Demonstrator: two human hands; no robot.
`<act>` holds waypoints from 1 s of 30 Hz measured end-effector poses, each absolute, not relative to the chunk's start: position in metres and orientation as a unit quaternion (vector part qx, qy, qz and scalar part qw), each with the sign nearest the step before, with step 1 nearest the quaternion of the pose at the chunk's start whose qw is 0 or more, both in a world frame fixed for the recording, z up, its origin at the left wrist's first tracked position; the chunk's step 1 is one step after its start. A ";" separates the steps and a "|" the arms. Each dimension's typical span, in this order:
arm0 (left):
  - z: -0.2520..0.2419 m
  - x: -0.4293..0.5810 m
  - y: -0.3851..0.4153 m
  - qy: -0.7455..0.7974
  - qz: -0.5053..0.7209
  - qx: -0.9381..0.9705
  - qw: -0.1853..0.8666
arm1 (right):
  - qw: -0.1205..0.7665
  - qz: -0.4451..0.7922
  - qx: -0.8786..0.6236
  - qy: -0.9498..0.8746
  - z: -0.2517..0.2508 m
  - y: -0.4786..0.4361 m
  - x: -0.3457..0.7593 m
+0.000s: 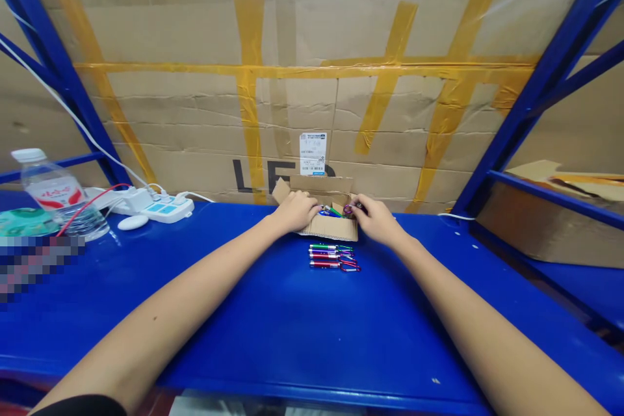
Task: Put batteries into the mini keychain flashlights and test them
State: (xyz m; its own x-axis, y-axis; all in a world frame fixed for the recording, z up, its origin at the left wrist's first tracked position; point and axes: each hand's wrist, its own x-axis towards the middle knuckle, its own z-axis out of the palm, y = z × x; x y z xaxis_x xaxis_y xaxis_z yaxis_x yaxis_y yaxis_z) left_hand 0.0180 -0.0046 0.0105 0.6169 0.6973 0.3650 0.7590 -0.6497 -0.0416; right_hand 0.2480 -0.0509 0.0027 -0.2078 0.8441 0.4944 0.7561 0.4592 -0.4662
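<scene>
An open cardboard box (pixel 331 228) stands at the back of the blue table, with small coloured metallic items inside. My left hand (pixel 298 209) is closed on the box's left side, its fingertips over the opening. At the right end of the box, my right hand (pixel 374 216) pinches a small purple and dark metallic item (pixel 348 210) at the opening. In front of the box lie several small torches with carabiner clips (pixel 325 256), side by side, in green, purple and red.
A power strip (pixel 168 208), a white oval object (pixel 132 222) and a plastic bottle (pixel 63 198) are at the back left. A large taped cardboard sheet (pixel 195 117) rises behind the table (pixel 312 338). Blue rack posts flank it; another carton (pixel 550 227) is at right.
</scene>
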 end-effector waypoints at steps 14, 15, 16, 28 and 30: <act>0.005 0.011 -0.032 -0.409 -0.140 -0.892 0.133 | 0.119 -0.072 -0.576 -0.805 0.011 -0.077 0.254; 0.007 0.021 -0.033 -0.408 -0.141 -0.893 0.129 | 0.118 -0.076 -0.584 -0.799 0.011 -0.081 0.261; 0.008 0.031 -0.035 -0.403 -0.141 -0.895 0.127 | 0.115 -0.078 -0.594 -0.792 0.011 -0.086 0.269; 0.005 0.177 -0.061 -0.245 -0.193 -0.947 0.077 | 0.050 -0.083 -0.737 -0.669 0.017 -0.182 0.362; 0.000 0.193 -0.069 -0.234 -0.202 -0.949 0.069 | 0.051 -0.084 -0.756 -0.647 0.018 -0.191 0.374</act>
State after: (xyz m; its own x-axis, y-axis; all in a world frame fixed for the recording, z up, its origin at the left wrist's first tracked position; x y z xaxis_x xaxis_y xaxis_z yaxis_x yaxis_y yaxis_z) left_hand 0.1929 -0.0691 -0.0003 0.8091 0.4159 0.4152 0.4716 -0.8811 -0.0363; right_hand 0.3741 -0.1914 0.0175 0.1493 0.9697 0.1934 0.9870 -0.1581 0.0305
